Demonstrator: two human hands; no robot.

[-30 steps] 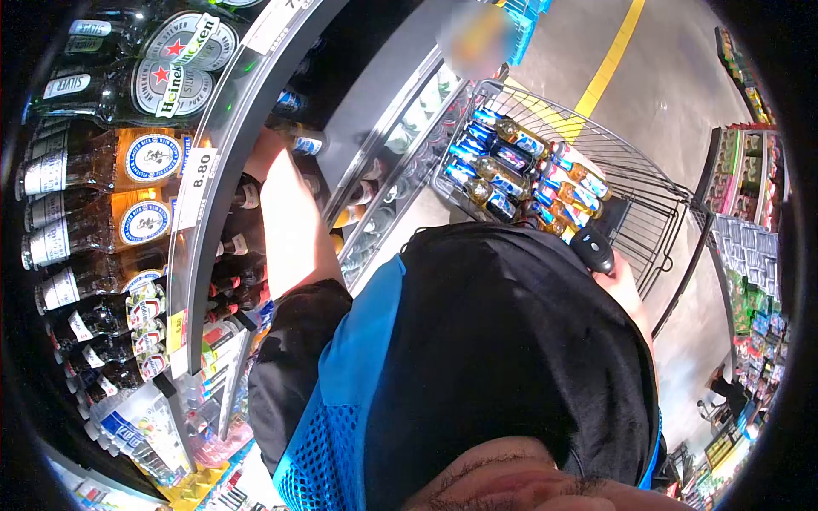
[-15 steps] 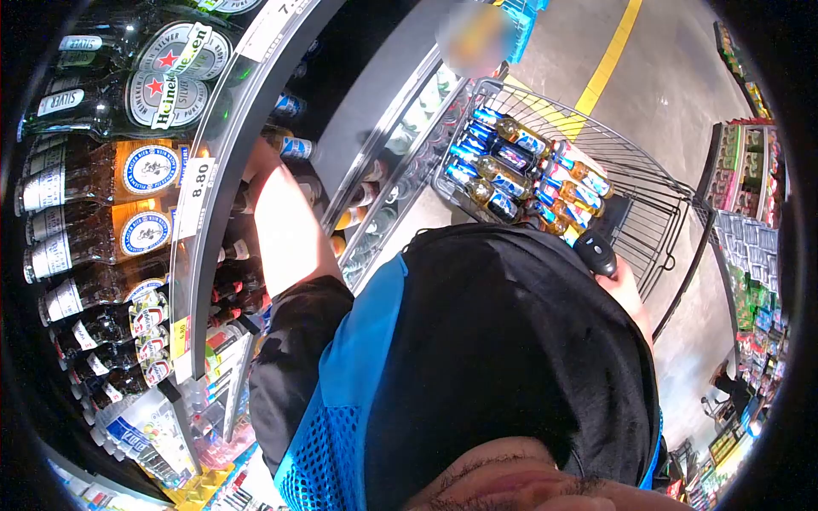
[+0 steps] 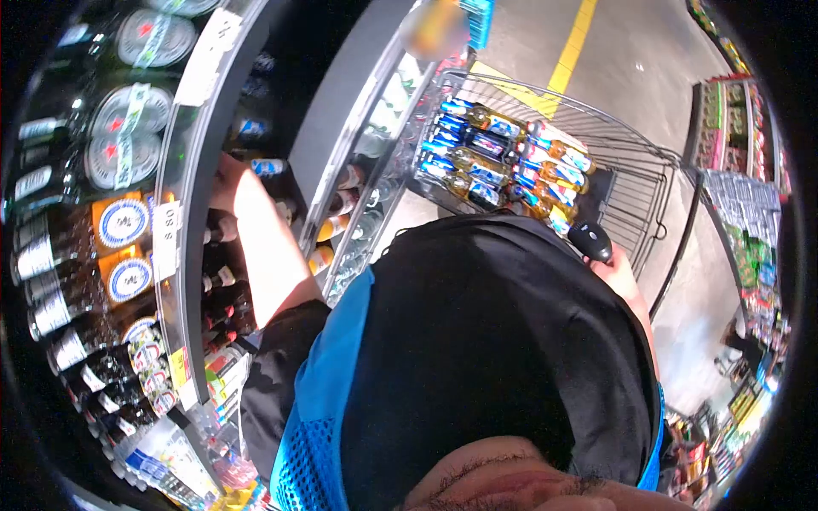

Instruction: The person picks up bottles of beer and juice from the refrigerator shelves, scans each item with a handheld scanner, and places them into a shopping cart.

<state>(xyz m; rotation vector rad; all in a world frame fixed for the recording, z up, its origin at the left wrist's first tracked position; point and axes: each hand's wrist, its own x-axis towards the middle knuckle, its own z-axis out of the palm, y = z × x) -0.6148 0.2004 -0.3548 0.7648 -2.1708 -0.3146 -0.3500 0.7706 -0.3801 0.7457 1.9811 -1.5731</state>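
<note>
My left hand [image 3: 227, 182] reaches into a dark shelf bay, behind the clear price rail [image 3: 170, 226]. It is beside a bottle with a blue and white label [image 3: 267, 167]; shadow hides its fingers. Dark bottles with red labels [image 3: 220, 315] lie further down this bay. On the other side, my right hand [image 3: 615, 271] is wrapped round a black rounded object [image 3: 590, 242] whose kind I cannot tell. This object sits by the shopping cart [image 3: 643, 183], which carries rows of glass bottles with blue caps and labels [image 3: 481, 157] and amber bottles [image 3: 558, 170].
Green beer bottles [image 3: 128, 136] and brown ones with orange labels [image 3: 123, 221] fill the shelf at left. A grey shelf panel [image 3: 341, 94] stands between my left arm and the cart. A yellow line [image 3: 573, 47] crosses the floor, and stocked shelves [image 3: 724, 145] line the right.
The view has shifted, so the cart, shelves and my arms sit further left in it. My left hand is still inside the shelf bay, and my right hand keeps its hold.
</note>
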